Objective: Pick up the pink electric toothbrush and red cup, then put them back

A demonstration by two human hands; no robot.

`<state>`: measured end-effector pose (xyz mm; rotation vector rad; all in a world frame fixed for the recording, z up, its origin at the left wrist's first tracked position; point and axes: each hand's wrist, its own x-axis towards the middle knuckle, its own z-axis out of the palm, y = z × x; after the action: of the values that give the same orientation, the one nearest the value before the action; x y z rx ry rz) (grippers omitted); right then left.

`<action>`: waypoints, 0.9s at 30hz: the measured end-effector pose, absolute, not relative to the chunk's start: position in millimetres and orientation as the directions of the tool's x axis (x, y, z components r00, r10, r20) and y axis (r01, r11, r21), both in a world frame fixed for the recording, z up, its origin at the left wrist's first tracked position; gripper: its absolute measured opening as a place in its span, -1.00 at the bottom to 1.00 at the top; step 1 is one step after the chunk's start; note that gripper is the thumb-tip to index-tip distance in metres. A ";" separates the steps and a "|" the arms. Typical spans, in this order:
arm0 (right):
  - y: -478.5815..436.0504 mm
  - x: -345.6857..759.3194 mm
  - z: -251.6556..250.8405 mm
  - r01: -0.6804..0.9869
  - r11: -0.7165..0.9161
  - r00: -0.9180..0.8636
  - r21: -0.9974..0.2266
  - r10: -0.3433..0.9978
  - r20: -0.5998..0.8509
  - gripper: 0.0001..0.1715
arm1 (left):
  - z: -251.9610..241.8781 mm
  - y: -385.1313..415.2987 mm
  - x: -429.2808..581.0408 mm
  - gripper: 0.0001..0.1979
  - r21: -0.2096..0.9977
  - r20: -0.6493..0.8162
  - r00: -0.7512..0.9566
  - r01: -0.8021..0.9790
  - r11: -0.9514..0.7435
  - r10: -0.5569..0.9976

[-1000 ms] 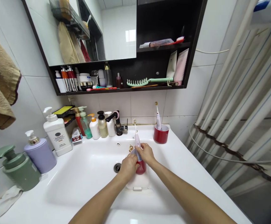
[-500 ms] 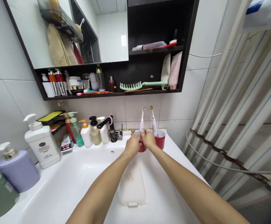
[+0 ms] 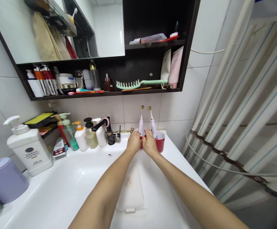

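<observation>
At nine o'clock from our hands stood the faucet (image 3: 106,127). Our left hand (image 3: 133,142) and right hand (image 3: 150,143) were both closed around a cup (image 3: 141,144) holding a toothbrush (image 3: 141,122), at twelve o'clock on the sink (image 3: 81,181). Just beside it at three o'clock stood a second cup (image 3: 161,143). We judged this the setting-down step. Letting go would then ask for care, so the toothbrush does not tip.

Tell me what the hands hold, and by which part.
Both hands clasp one red cup by its sides, left hand on its left, right hand on its right; a toothbrush stands in it. The fingers hide most of the cup.
</observation>
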<state>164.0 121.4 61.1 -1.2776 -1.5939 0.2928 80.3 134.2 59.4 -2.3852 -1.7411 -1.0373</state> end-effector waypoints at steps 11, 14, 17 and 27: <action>39.7 167.3 135.3 -0.195 0.624 0.021 -0.757 0.774 0.633 -0.24 | 140.0 41.0 72.8 -0.31 0.790 0.498 0.009 -0.416 -0.450 0.867; 19.2 162.3 143.4 -0.349 0.572 -0.026 -0.743 0.786 0.618 -0.23 | 149.5 13.5 74.5 -0.25 0.756 0.500 0.101 -0.536 -0.376 0.860; 10.8 159.3 140.2 -0.401 0.514 -0.019 -0.759 0.823 0.567 -0.29 | 146.8 4.3 74.7 -0.28 0.765 0.445 0.090 -0.556 -0.325 0.891; 17.1 153.5 124.2 -0.193 0.318 0.120 -0.928 0.946 0.300 -0.47 | 133.3 11.0 76.9 -0.44 0.899 0.041 0.252 -0.432 0.074 0.967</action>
<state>153.5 17.1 124.2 -0.8680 -1.1259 1.0070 76.9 11.0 133.3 -2.6434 -1.9082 -3.2360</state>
